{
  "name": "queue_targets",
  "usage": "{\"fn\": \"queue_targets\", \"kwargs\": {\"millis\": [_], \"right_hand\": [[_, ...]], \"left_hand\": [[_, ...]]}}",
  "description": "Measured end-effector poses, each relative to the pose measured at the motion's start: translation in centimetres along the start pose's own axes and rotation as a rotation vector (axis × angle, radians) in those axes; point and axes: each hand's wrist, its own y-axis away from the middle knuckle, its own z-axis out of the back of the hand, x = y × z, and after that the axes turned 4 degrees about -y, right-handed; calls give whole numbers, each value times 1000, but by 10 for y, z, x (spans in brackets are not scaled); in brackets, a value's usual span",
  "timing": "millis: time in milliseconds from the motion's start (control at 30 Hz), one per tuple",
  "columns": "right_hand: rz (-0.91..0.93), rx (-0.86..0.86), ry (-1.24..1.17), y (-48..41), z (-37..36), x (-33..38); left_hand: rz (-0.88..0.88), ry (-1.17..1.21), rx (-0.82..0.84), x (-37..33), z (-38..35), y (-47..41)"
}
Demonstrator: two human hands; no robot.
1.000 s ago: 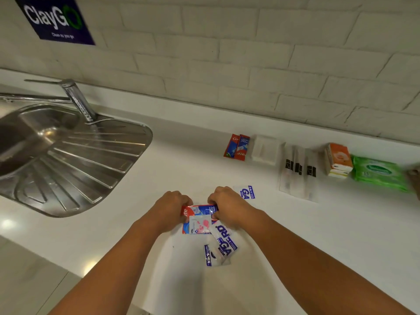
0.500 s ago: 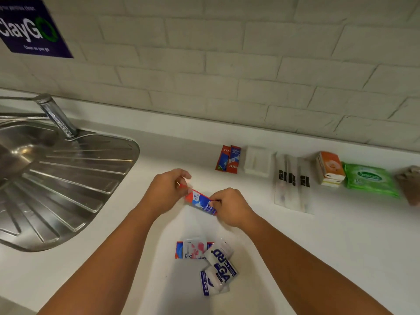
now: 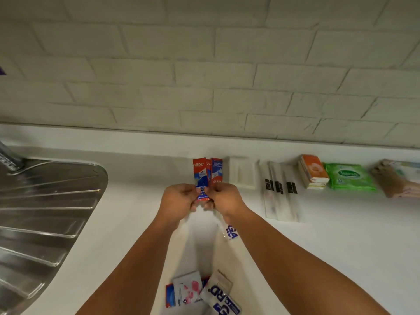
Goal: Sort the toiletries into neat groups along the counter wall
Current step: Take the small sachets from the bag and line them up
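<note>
A red and blue toothpaste sachet (image 3: 201, 176) is pinched at its near end by both my left hand (image 3: 179, 199) and my right hand (image 3: 223, 198). It lies upright against two more toothpaste sachets (image 3: 216, 170) at the counter wall. A loose pile of sachets (image 3: 200, 292), white, pink and blue, lies near the counter's front between my forearms. A single white and blue sachet (image 3: 231, 233) shows beside my right wrist.
Along the wall to the right lie a white soap box (image 3: 242, 172), three clear toothbrush packets (image 3: 279, 192), orange tissue packs (image 3: 313, 171), a green wipes pack (image 3: 348, 177) and a brown bundle (image 3: 395, 178). A steel sink drainer (image 3: 45, 212) fills the left.
Both hands lifted a toothpaste sachet from the front pile and carried it back to the wall, beside the two sachets there. The camera moved forward and tilted up.
</note>
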Motion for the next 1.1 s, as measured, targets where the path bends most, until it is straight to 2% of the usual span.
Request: {"fn": "queue_targets", "kwargs": {"millis": [67,167,200,367,500,767,1100], "right_hand": [[85,-23,210,-14,3,4],[329,-75,1040,-34,9,13],[393,-94,1201,-39,12,16],[526,-6,1684,-59,20,14],[528,30,1744,-63,23,13],[567,23,1689,-64,28,8],[556,3,1691,-63,25,9]], "left_hand": [[-35,-88,-10,-6,-2,-17],[-16,-160,-31,-11,-5,-44],[-5,-173,-36,-11,-6,-53],[20,-228,-18,-5,-13,-85],[-7,-289,-27,1,-22,-90],[-123,-583,-53,-3,-26,-85],[-153,-636,-95,-1,-28,-84]]}}
